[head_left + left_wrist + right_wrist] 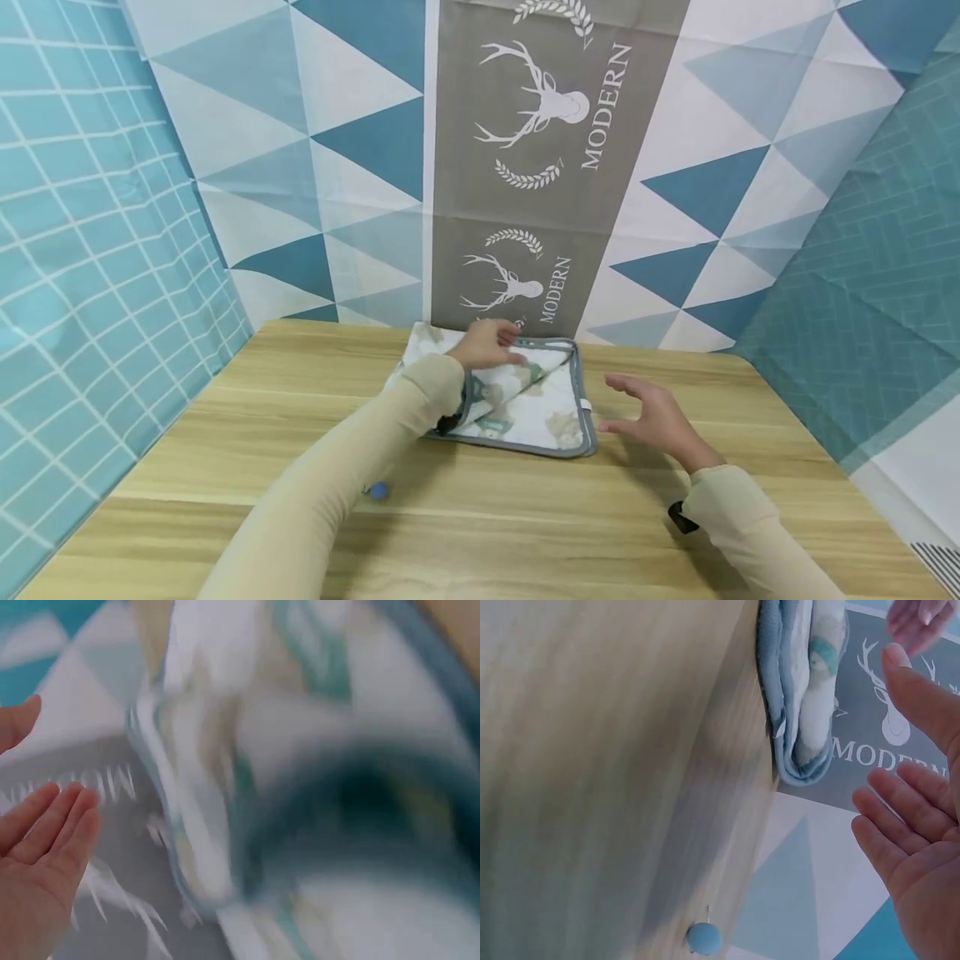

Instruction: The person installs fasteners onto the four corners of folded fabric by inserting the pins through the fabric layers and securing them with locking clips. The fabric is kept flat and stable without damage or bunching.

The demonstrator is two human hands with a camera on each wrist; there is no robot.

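A folded white cloth (555, 417) with grey-blue edging and brown and green animal prints lies near the back of the table. My left hand (487, 343) is above its far part, fingers loosely bent and holding nothing. In the left wrist view that hand (45, 877) shows its palm, thumb apart from the fingers, while the cloth (202, 847) is blurred. Off the cloth's right edge hovers my right hand (656, 417), thumb and fingers spread with a gap between them. The right wrist view has the cloth's layered, rounded edge (802, 765) beside my right hand (922, 825).
The wooden table (525, 525) reaches back to a wall covering (360, 167) with triangles and deer prints. A small blue ball (378, 490) lies in front of the cloth, near my left forearm. Blue tiled sheeting (90, 250) borders the left side.
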